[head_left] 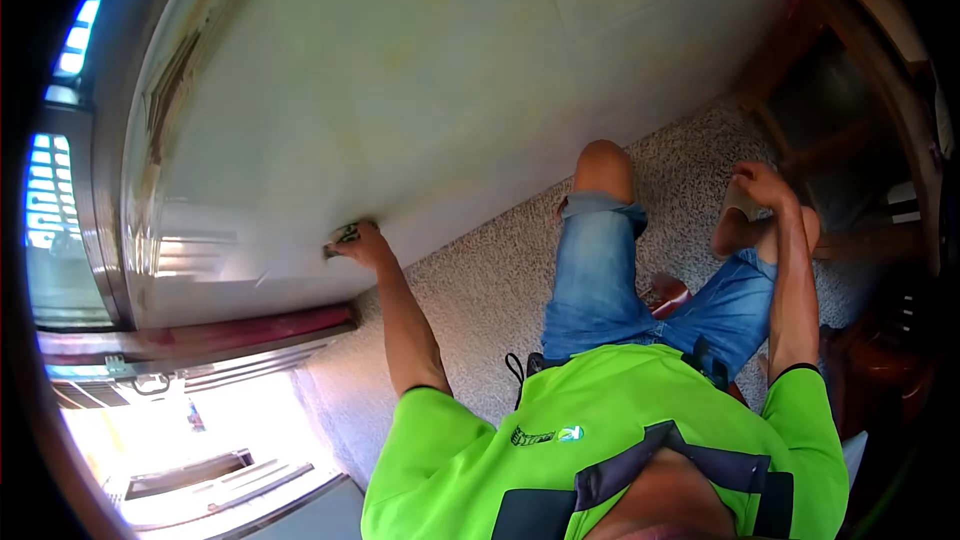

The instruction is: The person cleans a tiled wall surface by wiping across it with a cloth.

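Note:
My left hand [364,244] reaches out to the pale, glossy wall [400,70] near its lower edge. Its fingers are closed on a small dark-and-green patterned object [347,233], which is pressed against or very near the wall surface. My right hand [762,185] is by my right knee, its fingers bent inward; a small pale item [738,202] shows just below them, too blurred to name. Whether that hand grips it cannot be made out.
Speckled carpet-like floor [480,280] runs along the wall's base. Dark wooden furniture [850,0] stands at the right. At the left are a barred window [52,190] and a bright open doorway [200,440]. A dark red chair [890,360] is at the lower right.

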Action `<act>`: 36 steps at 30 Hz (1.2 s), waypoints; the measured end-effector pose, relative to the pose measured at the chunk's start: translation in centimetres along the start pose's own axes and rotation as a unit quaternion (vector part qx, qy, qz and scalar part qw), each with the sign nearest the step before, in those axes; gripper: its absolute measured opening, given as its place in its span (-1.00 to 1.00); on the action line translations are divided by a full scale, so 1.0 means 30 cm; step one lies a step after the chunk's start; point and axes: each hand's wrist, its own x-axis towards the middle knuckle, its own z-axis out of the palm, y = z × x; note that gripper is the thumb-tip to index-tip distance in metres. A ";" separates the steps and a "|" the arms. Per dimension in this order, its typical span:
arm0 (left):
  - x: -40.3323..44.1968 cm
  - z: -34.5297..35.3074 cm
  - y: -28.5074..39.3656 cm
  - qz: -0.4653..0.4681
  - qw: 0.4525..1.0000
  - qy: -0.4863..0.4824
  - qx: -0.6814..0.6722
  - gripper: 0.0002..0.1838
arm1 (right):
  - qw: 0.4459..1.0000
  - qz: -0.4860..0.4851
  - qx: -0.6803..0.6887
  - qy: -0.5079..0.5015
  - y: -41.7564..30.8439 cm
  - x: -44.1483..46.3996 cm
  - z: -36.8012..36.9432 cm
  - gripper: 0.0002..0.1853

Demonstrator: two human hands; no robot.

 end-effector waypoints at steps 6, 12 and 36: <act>-0.041 0.269 -0.296 0.114 0.816 -0.276 0.495 -0.38 | 0.999 -0.027 0.026 0.017 0.061 0.024 0.023 -0.71; -0.420 0.515 -0.071 -0.522 0.643 -0.212 -0.518 -0.76 | 0.998 0.007 0.032 0.046 0.086 0.038 0.041 -0.69; -0.494 -0.028 1.386 -0.404 0.381 -0.538 -0.634 -0.59 | 0.996 0.041 0.037 0.070 -0.001 -0.042 -0.005 -0.65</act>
